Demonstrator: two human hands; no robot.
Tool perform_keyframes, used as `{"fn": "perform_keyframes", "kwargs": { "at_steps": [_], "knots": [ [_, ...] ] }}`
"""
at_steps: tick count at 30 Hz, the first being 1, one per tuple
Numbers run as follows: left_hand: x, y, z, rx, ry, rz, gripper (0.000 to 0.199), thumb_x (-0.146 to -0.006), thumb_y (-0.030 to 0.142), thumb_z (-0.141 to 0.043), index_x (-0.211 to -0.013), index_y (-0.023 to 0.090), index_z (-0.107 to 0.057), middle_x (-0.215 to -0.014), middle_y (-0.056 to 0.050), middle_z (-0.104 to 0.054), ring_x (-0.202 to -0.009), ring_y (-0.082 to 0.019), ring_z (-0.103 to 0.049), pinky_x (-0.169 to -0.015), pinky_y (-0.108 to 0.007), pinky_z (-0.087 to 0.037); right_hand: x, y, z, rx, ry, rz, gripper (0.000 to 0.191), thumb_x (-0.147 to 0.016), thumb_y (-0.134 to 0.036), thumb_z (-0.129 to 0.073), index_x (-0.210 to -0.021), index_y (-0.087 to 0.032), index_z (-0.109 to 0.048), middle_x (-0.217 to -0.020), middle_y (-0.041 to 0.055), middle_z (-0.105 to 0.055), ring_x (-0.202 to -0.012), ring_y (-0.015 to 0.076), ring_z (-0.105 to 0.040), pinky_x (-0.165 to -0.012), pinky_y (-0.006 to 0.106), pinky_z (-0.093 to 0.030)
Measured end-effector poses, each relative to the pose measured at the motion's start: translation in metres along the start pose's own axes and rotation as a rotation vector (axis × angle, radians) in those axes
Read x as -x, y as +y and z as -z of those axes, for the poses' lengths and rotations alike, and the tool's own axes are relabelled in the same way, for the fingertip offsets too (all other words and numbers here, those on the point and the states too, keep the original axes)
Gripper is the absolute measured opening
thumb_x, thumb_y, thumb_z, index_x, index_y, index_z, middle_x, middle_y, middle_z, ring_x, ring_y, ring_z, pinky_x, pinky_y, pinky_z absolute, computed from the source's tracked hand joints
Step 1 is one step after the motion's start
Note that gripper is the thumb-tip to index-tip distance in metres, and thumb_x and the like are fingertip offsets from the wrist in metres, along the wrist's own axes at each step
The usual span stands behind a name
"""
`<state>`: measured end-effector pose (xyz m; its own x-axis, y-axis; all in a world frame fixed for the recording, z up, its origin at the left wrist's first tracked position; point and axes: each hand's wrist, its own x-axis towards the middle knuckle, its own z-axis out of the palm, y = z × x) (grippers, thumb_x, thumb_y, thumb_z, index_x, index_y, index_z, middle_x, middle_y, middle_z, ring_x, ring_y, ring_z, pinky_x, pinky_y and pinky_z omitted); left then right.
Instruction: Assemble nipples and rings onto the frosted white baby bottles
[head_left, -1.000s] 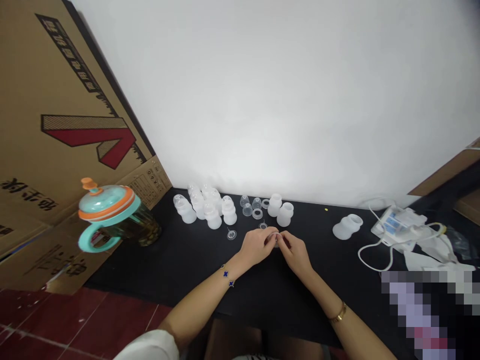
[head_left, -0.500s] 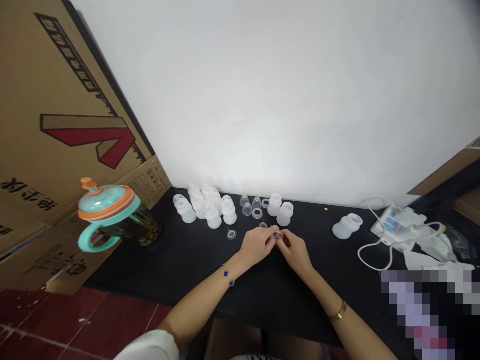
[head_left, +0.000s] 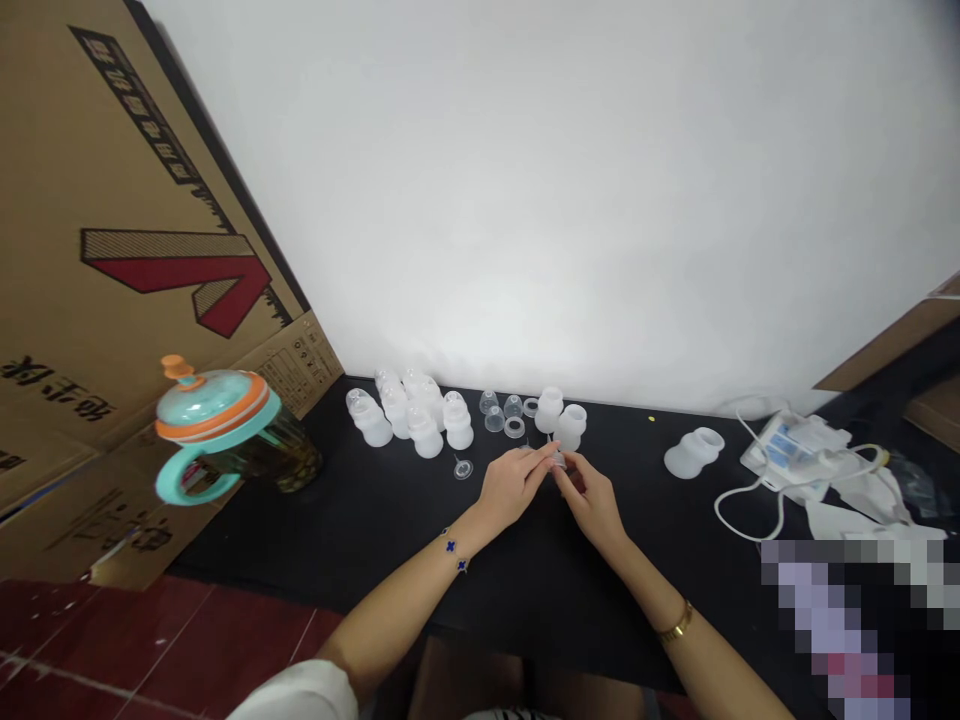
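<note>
Between my fingertips is a small clear bottle nipple (head_left: 558, 459) with a ring-like rim and a thin tip pointing up. My left hand (head_left: 511, 486) pinches it from the left, and my right hand (head_left: 595, 500) grips it from the right. Just beyond my hands stand two open white bottles (head_left: 570, 428). Clear domed caps (head_left: 494, 418) and white rings (head_left: 514, 427) lie left of those bottles. Another clear nipple (head_left: 463, 468) rests on the black table, left of my left hand. One more piece behind my left fingers is mostly hidden.
Several capped bottles (head_left: 425, 435) stand at the back left. An open bottle (head_left: 694, 453) lies tilted on the right, beside white cables and packaging (head_left: 799, 455). A large teal-lidded jug (head_left: 225, 430) and cardboard box (head_left: 150, 200) are at left. A white wall (head_left: 555, 200) rises behind.
The nipple in my fingers has tilted so its thin tip now shows pointing up. My hands have shifted only slightly. The other things on the table stay where they were.
</note>
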<state>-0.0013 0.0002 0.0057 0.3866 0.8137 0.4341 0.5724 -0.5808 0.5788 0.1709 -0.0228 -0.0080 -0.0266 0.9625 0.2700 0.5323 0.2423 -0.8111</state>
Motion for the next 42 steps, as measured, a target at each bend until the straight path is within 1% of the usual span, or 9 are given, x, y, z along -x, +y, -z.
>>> {"fn": "perform_keyframes", "kwargs": {
  "at_steps": [3,6,8,14,19,27,33,38,42],
  "knots": [
    [-0.0018,0.0001,0.001,0.097,0.001,0.049,0.042,-0.102,0.04,-0.045,-0.143,0.031,-0.05,-0.116,-0.001,-0.073,-0.101,-0.019,-0.067,-0.089,-0.033,-0.056,-0.0002,0.002,-0.0007,0.0,0.034,-0.013,0.043,-0.094,-0.05,-0.054,-0.121,-0.018,-0.062,-0.094,0.0066,-0.071,-0.059,0.0161,-0.062,-0.056,0.027,-0.048],
    [-0.0031,0.0013,0.001,0.192,0.003,0.123,0.055,-0.097,0.041,-0.057,-0.149,0.032,-0.041,-0.119,-0.001,-0.071,-0.1,-0.018,-0.067,-0.078,-0.029,-0.058,-0.0004,0.0048,-0.0017,0.024,0.039,-0.017,0.046,-0.092,-0.046,-0.055,-0.128,-0.017,-0.06,-0.085,0.0049,-0.071,-0.06,0.0173,-0.063,-0.058,0.028,-0.05],
    [-0.0032,0.0019,0.0003,0.21,0.006,0.138,0.06,-0.094,0.04,-0.062,-0.148,0.032,-0.039,-0.123,-0.001,-0.069,-0.102,-0.019,-0.066,-0.076,-0.029,-0.058,-0.0006,0.0061,-0.0024,0.029,0.038,-0.009,0.047,-0.09,-0.042,-0.055,-0.129,-0.017,-0.059,-0.078,0.003,-0.069,-0.06,0.0177,-0.063,-0.059,0.029,-0.05],
    [-0.001,0.0008,-0.0037,0.165,0.003,0.096,0.053,-0.092,0.034,-0.064,-0.142,0.032,-0.046,-0.126,0.001,-0.068,-0.103,-0.017,-0.065,-0.081,-0.029,-0.057,-0.001,0.0062,-0.0038,0.022,0.039,-0.012,0.048,-0.084,-0.032,-0.056,-0.13,-0.018,-0.058,-0.079,0.0025,-0.069,-0.059,0.0173,-0.062,-0.061,0.03,-0.053],
    [0.0008,0.0,-0.0051,0.089,-0.01,0.078,0.046,-0.096,0.035,-0.058,-0.141,0.03,-0.048,-0.13,-0.003,-0.065,-0.112,-0.021,-0.063,-0.087,-0.032,-0.056,-0.0009,0.0036,-0.002,0.01,0.093,0.023,0.044,-0.084,-0.03,-0.056,-0.126,-0.019,-0.059,-0.088,0.0041,-0.071,-0.061,0.0167,-0.063,-0.06,0.03,-0.054],
    [-0.0001,0.0025,-0.0031,0.129,0.023,0.114,0.042,-0.093,0.043,-0.06,-0.132,0.026,-0.056,-0.112,-0.003,-0.069,-0.1,-0.02,-0.065,-0.076,-0.029,-0.057,-0.0001,0.0034,-0.0019,-0.001,0.095,0.068,0.041,-0.087,-0.031,-0.057,-0.126,-0.02,-0.06,-0.089,0.0042,-0.071,-0.06,0.0159,-0.063,-0.058,0.03,-0.054],
    [0.0002,0.0021,-0.0035,0.16,0.06,0.109,0.04,-0.093,0.041,-0.061,-0.13,0.025,-0.058,-0.116,-0.004,-0.068,-0.105,-0.021,-0.065,-0.079,-0.03,-0.058,-0.0003,0.0026,-0.0021,0.021,0.07,0.051,0.043,-0.087,-0.034,-0.058,-0.127,-0.02,-0.06,-0.088,0.0037,-0.071,-0.06,0.0163,-0.063,-0.059,0.03,-0.054],
    [-0.0005,0.0028,-0.0039,0.127,0.083,0.088,0.038,-0.09,0.035,-0.064,-0.126,0.024,-0.06,-0.121,-0.004,-0.068,-0.11,-0.022,-0.064,-0.085,-0.034,-0.058,0.0002,0.0063,-0.0041,0.079,0.063,0.061,0.049,-0.085,-0.032,-0.061,-0.132,-0.021,-0.056,-0.099,0.0053,-0.071,-0.061,0.0155,-0.063,-0.06,0.03,-0.055],
    [-0.0009,0.004,-0.0035,0.09,0.078,0.06,0.031,-0.089,0.032,-0.066,-0.119,0.025,-0.063,-0.118,-0.003,-0.07,-0.111,-0.022,-0.063,-0.091,-0.036,-0.056,0.0007,0.0086,-0.0045,0.119,0.034,0.092,0.05,-0.086,-0.028,-0.059,-0.135,-0.024,-0.054,-0.113,0.0065,-0.068,-0.064,0.0151,-0.064,-0.06,0.03,-0.055]
  ]
}}
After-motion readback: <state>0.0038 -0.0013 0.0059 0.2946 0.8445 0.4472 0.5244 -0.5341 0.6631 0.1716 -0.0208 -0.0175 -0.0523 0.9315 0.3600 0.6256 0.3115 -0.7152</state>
